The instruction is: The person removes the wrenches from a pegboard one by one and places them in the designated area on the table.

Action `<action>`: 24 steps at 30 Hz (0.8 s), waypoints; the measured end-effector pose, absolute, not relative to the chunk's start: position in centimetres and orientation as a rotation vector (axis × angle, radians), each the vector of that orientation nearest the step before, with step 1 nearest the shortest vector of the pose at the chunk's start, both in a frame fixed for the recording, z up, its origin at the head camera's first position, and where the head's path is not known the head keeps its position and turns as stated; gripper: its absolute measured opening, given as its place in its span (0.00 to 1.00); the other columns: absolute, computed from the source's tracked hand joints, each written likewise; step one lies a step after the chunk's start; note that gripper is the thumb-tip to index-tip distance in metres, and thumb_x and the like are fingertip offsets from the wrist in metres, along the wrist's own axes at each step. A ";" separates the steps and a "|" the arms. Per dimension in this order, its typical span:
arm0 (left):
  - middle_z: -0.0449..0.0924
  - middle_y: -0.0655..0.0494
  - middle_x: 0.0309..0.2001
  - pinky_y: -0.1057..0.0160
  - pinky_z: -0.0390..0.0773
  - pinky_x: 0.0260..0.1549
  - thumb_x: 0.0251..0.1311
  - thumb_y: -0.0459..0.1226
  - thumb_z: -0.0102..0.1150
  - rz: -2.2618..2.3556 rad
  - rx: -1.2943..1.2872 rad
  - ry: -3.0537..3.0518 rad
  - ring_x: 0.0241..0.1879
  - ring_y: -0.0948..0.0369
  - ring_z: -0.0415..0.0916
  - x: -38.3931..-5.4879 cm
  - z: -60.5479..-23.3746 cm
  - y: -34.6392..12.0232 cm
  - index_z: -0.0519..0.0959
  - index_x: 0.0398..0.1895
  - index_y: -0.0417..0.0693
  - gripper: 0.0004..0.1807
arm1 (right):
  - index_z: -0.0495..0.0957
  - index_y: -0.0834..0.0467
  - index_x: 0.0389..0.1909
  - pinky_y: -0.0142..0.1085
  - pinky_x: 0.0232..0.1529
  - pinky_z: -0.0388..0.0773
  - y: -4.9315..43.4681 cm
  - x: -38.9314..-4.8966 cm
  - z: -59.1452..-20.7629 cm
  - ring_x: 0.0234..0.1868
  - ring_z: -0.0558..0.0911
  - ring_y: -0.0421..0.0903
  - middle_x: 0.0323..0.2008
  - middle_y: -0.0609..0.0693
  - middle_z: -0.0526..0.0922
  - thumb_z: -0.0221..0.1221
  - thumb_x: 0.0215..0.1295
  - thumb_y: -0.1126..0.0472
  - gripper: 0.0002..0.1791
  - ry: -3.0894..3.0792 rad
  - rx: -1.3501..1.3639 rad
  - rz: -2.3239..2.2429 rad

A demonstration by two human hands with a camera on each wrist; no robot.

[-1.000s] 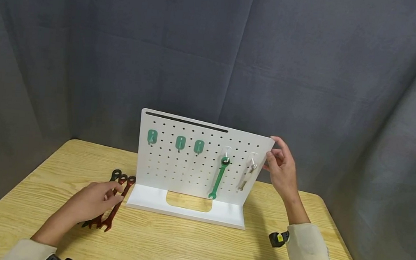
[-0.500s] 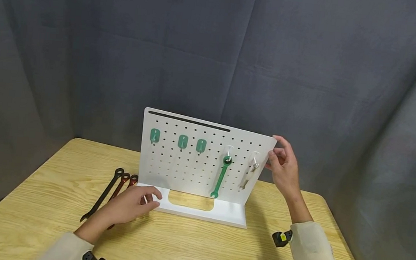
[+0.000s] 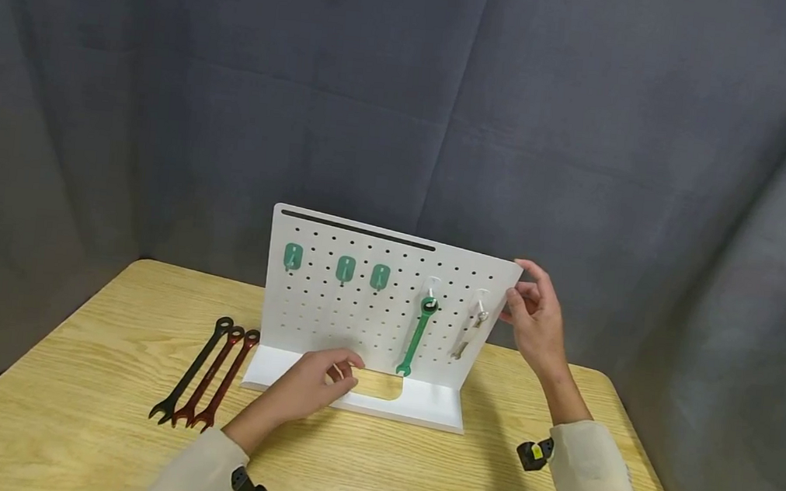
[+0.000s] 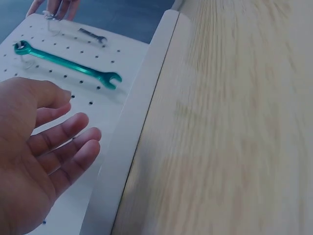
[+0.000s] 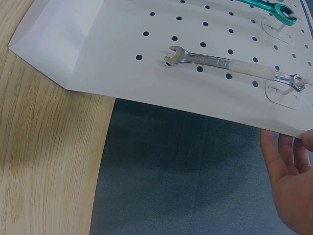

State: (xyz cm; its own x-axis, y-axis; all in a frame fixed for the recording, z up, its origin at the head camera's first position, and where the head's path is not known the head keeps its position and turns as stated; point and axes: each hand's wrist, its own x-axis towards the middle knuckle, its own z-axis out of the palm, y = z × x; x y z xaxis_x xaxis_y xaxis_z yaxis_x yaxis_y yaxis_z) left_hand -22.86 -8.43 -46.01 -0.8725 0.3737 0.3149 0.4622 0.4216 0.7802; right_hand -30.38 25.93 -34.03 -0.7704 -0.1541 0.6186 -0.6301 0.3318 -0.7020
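Note:
A white pegboard (image 3: 352, 316) stands upright on its flat base. My right hand (image 3: 537, 320) pinches its upper right edge, thumb in front and fingers behind. A green ratchet wrench (image 3: 415, 339) hangs by its ring end from a clear hook. Further right hangs a small silver wrench (image 5: 205, 59) with a pale wrap round its handle. My left hand (image 3: 314, 383) holds nothing; its fingers are loosely bent above the base, in front of the cutout. In the left wrist view, its fingertips point toward the green wrench's side of the board.
Left of the board, a black wrench (image 3: 191, 372) and two dark red wrenches, one in the middle (image 3: 211, 376) and one on the right (image 3: 232, 378), lie side by side on the wooden table (image 3: 97, 344). Several green hooks (image 3: 345, 269) sit bare on the board. Grey curtains (image 3: 350, 93) surround the table.
My left hand has moved right, from over the loose wrenches to in front of the board's base, uncovering them. The right hand keeps its hold on the board's edge.

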 end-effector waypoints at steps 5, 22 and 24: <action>0.82 0.61 0.37 0.59 0.82 0.44 0.70 0.31 0.62 -1.494 -0.740 -2.499 0.41 0.61 0.81 -23.7 -45.8 -6.7 0.81 0.53 0.41 0.11 | 0.64 0.59 0.75 0.33 0.40 0.85 26.0 -30.4 -33.9 0.43 0.83 0.46 0.48 0.67 0.79 0.54 0.77 0.72 0.28 -2.152 0.689 1.437; 0.80 0.47 0.56 0.55 0.81 0.52 0.71 0.33 0.63 -1.605 -0.780 -2.432 0.51 0.55 0.80 -25.3 -44.9 -4.1 0.76 0.64 0.41 0.20 | 0.62 0.68 0.72 0.34 0.41 0.85 24.3 -27.7 -31.7 0.44 0.83 0.52 0.47 0.73 0.77 0.51 0.76 0.76 0.26 -2.171 0.696 1.421; 0.79 0.47 0.58 0.53 0.80 0.52 0.71 0.34 0.63 -1.635 -0.782 -2.420 0.54 0.54 0.80 -25.4 -44.8 -3.6 0.74 0.67 0.42 0.23 | 0.62 0.66 0.73 0.32 0.41 0.85 24.4 -27.7 -31.9 0.43 0.83 0.49 0.47 0.73 0.77 0.51 0.76 0.76 0.26 -2.160 0.697 1.428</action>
State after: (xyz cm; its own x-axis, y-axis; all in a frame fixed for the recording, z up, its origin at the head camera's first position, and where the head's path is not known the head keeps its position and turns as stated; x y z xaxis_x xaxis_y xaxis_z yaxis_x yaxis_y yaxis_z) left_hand -25.41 -3.61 -44.82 -0.8596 0.3491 0.3732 0.4765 0.2838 0.8321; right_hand -27.68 24.38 -31.88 -0.7680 -0.1602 0.6201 -0.6333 0.3340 -0.6981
